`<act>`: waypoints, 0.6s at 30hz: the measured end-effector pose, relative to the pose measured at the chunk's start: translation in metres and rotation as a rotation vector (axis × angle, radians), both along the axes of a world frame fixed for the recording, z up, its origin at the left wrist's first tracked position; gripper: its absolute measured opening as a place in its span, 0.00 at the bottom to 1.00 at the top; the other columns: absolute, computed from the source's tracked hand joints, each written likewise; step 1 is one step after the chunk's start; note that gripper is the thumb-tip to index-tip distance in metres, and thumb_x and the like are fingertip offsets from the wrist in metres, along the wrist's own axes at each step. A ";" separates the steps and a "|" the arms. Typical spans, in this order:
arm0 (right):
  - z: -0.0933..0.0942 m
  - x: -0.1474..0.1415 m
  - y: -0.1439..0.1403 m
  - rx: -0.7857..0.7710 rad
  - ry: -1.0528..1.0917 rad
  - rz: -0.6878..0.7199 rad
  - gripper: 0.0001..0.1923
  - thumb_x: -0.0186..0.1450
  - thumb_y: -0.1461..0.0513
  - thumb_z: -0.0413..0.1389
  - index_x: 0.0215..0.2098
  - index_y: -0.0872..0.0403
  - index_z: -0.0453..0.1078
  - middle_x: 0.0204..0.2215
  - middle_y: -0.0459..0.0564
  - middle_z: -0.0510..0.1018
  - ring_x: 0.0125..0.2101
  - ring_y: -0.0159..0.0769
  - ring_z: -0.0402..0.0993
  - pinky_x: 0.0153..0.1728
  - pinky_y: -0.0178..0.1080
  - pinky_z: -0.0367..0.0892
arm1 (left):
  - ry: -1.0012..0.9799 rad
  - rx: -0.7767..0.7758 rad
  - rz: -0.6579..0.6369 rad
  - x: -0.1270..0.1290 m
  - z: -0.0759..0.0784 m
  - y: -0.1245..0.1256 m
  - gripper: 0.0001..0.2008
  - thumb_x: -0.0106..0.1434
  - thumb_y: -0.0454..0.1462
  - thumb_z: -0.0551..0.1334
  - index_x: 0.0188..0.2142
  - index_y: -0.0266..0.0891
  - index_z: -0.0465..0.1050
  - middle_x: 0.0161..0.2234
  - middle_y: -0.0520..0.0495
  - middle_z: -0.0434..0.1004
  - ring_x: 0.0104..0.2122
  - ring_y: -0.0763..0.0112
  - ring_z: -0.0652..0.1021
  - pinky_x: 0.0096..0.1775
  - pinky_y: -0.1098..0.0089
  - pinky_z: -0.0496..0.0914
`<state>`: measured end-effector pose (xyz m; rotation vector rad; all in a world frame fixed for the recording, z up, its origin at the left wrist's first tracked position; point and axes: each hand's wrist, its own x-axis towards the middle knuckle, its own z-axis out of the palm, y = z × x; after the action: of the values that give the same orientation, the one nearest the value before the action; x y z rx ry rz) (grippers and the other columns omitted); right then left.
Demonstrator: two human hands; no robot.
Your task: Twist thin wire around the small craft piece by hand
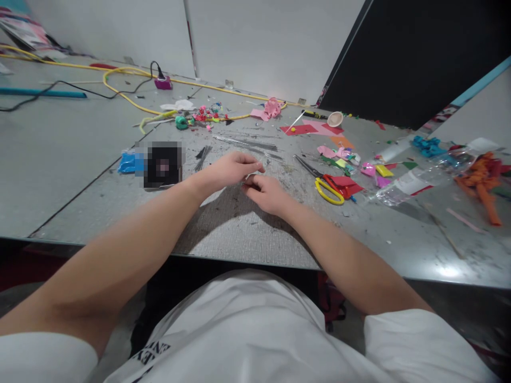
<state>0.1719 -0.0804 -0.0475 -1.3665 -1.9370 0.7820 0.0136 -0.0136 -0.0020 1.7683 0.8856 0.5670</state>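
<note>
My left hand (235,167) and my right hand (268,194) meet over the middle of the table, fingertips close together. Both have bent, closed fingers; anything between them is too small or hidden to make out. Just beyond lie thin grey wire strips (249,143), with a shorter dark bundle (203,157) left of them. To the right of my right hand rest scissors (329,190) with yellow handles, their blades pointing away to the left. A folded red piece (346,186) lies against the scissors.
A pixelated dark object (163,165) and a blue packet (130,163) are at left. Coloured scraps and a clear plastic bottle (423,178) lie at right, near orange crumpled material (485,181). A yellow cable (223,89) runs along the back. The table's front edge (239,259) is close to my body.
</note>
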 end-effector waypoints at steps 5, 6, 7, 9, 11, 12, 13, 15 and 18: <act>-0.001 0.000 0.001 0.010 -0.006 -0.008 0.10 0.70 0.58 0.55 0.31 0.52 0.70 0.27 0.45 0.72 0.32 0.37 0.67 0.39 0.42 0.63 | -0.001 -0.014 0.018 0.000 0.000 0.000 0.10 0.71 0.42 0.66 0.37 0.39 0.84 0.24 0.52 0.72 0.26 0.71 0.71 0.31 0.68 0.64; -0.001 0.000 0.001 0.012 -0.004 -0.005 0.11 0.70 0.58 0.55 0.30 0.52 0.70 0.27 0.45 0.72 0.33 0.37 0.68 0.40 0.42 0.63 | -0.002 -0.025 0.022 0.000 0.000 0.000 0.10 0.71 0.41 0.66 0.37 0.40 0.84 0.24 0.52 0.71 0.26 0.71 0.71 0.31 0.68 0.64; -0.001 0.000 0.001 0.013 -0.002 -0.004 0.11 0.70 0.58 0.55 0.30 0.52 0.69 0.27 0.45 0.72 0.33 0.37 0.68 0.40 0.42 0.63 | -0.005 -0.036 0.023 0.000 0.001 -0.001 0.10 0.71 0.41 0.66 0.36 0.40 0.84 0.24 0.52 0.71 0.25 0.71 0.70 0.30 0.68 0.64; -0.001 0.000 0.000 0.009 -0.001 -0.002 0.12 0.70 0.57 0.55 0.29 0.51 0.69 0.27 0.45 0.72 0.33 0.37 0.68 0.40 0.42 0.63 | -0.013 -0.054 0.022 0.001 0.002 -0.002 0.10 0.72 0.40 0.66 0.36 0.39 0.84 0.23 0.52 0.70 0.25 0.72 0.70 0.30 0.68 0.64; -0.001 0.000 0.000 0.015 0.000 -0.010 0.12 0.70 0.57 0.55 0.30 0.51 0.69 0.27 0.45 0.73 0.33 0.37 0.68 0.40 0.42 0.64 | -0.014 -0.072 0.015 0.001 0.003 -0.003 0.09 0.71 0.38 0.67 0.35 0.39 0.84 0.23 0.52 0.71 0.25 0.72 0.70 0.31 0.68 0.65; -0.001 0.000 0.000 0.022 0.002 -0.019 0.11 0.70 0.57 0.55 0.30 0.52 0.70 0.27 0.46 0.73 0.33 0.37 0.68 0.40 0.42 0.64 | -0.015 -0.076 0.011 0.001 0.003 -0.003 0.09 0.71 0.38 0.67 0.34 0.39 0.83 0.23 0.51 0.72 0.25 0.72 0.71 0.31 0.67 0.65; -0.001 -0.001 0.000 0.027 0.005 -0.032 0.11 0.70 0.57 0.55 0.30 0.52 0.70 0.28 0.46 0.73 0.33 0.37 0.68 0.40 0.42 0.64 | -0.016 -0.075 0.007 0.001 0.003 -0.002 0.09 0.71 0.38 0.68 0.33 0.40 0.83 0.23 0.51 0.73 0.25 0.72 0.71 0.31 0.67 0.66; 0.000 -0.001 -0.001 0.022 0.012 -0.075 0.11 0.71 0.57 0.55 0.31 0.52 0.71 0.29 0.46 0.74 0.33 0.37 0.68 0.39 0.42 0.63 | -0.019 -0.060 -0.010 0.001 0.001 -0.001 0.11 0.70 0.38 0.69 0.30 0.40 0.81 0.24 0.50 0.74 0.25 0.71 0.72 0.32 0.67 0.67; 0.002 -0.001 -0.001 -0.012 0.020 -0.150 0.12 0.71 0.56 0.56 0.32 0.52 0.70 0.29 0.46 0.75 0.31 0.36 0.67 0.37 0.41 0.62 | -0.025 -0.048 -0.054 0.000 -0.002 0.002 0.15 0.71 0.40 0.67 0.27 0.39 0.80 0.26 0.48 0.77 0.27 0.71 0.75 0.34 0.66 0.69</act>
<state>0.1706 -0.0809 -0.0459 -1.4866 -1.7940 0.7333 0.0136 -0.0119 -0.0037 1.7328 0.8258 0.5273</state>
